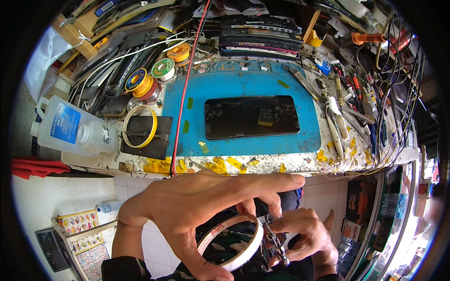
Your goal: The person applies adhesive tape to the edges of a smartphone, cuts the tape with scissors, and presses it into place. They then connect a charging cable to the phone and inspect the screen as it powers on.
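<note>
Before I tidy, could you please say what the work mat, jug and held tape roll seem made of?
Work mat: perhaps silicone or rubber, matte, being a smudged, unglossy sheet. Jug: likely satin plastic, being translucent with a moulded handle. Tape roll: probably a matte cardboard core, beige and printed inside.

So this workbench is pretty grubby, whitish and littered with yellow tape scraps along the front edge. A blue mat covers the middle, with a dark-screened tablet or phone flat on it. Left side's got solder spools, a dark plate and a translucent jug; stacked devices sit behind, and hand tools are crammed along the right.
</note>
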A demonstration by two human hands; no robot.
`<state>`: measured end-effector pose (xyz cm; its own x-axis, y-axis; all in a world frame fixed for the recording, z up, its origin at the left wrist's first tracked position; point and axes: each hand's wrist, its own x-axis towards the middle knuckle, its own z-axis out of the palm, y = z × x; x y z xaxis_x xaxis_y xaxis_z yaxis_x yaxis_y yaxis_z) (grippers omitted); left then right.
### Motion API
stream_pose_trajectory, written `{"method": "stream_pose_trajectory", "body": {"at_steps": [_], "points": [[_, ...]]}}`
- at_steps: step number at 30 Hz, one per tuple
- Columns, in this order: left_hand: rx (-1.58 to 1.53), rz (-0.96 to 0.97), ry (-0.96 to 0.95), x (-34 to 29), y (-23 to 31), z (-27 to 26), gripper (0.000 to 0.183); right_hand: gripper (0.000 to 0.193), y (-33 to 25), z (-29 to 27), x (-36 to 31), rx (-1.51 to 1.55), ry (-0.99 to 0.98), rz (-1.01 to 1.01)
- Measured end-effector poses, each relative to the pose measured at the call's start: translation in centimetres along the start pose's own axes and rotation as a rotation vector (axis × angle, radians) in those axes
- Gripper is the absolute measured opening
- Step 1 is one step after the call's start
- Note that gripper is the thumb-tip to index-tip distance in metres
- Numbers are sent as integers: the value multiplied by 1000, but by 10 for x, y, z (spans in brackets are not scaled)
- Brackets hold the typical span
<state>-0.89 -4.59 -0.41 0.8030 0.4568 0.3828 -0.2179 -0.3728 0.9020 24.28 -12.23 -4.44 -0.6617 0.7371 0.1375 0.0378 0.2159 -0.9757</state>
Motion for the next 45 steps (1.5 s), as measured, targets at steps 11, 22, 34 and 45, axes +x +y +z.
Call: {"method": "stream_pose_trajectory", "body": {"at_steps": [11, 22, 34, 45], "points": [[75, -29, 32, 2, 2, 1, 102, 42, -1, -4, 1, -29, 7, 28], [79, -135, -27, 2, 7, -1, 104, 39, -3, -4, 0, 4, 6, 57], [287, -299, 69, -12, 18, -10, 83, 25, -19, -11, 0, -227, 173, 309], [1276, -531, 670, -58, -1, -87, 97, 26, 26, -149, -2, -1217, 1061, 301]]}}
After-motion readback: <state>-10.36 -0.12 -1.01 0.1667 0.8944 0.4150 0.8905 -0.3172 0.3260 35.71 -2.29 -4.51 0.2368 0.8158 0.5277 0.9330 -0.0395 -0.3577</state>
